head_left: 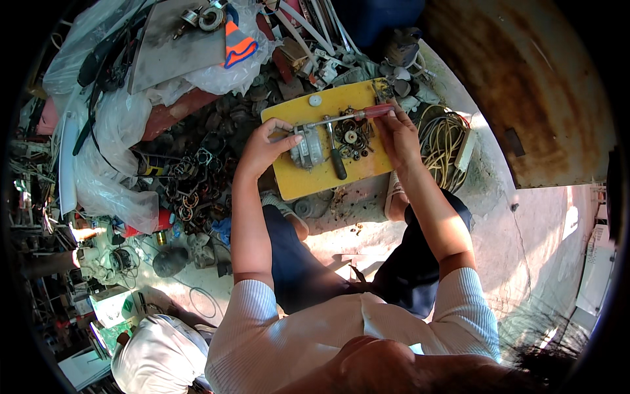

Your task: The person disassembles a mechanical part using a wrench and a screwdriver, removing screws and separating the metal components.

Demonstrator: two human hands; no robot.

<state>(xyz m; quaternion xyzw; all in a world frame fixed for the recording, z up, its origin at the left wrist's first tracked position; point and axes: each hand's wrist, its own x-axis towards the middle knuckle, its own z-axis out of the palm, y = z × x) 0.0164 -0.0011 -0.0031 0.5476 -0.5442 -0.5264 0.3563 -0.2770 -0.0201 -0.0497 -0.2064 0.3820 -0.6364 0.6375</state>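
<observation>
My left hand (270, 142) grips the left side of a round grey metal motor housing (306, 150), thumb on its near face and fingers over the top. In my right hand (401, 134) is a screwdriver (375, 111) with a red handle, held nearly level. Its shaft points left, and the tip meets the upper edge of the housing. Both rest over a yellow board (292, 187). Between my hands lies a tool with a dark handle (338, 164), beside a cluster of small rings and metal parts (351, 136). A white round cap (315, 100) sits near the board's far edge.
A coiled yellowish cable (443, 148) lies right of the board, before a rusty metal sheet (525, 85). Scrap parts (190, 174) and clear plastic sheeting (111, 157) crowd the left. A grey panel (177, 49) carries metal pieces and an orange cloth (240, 46).
</observation>
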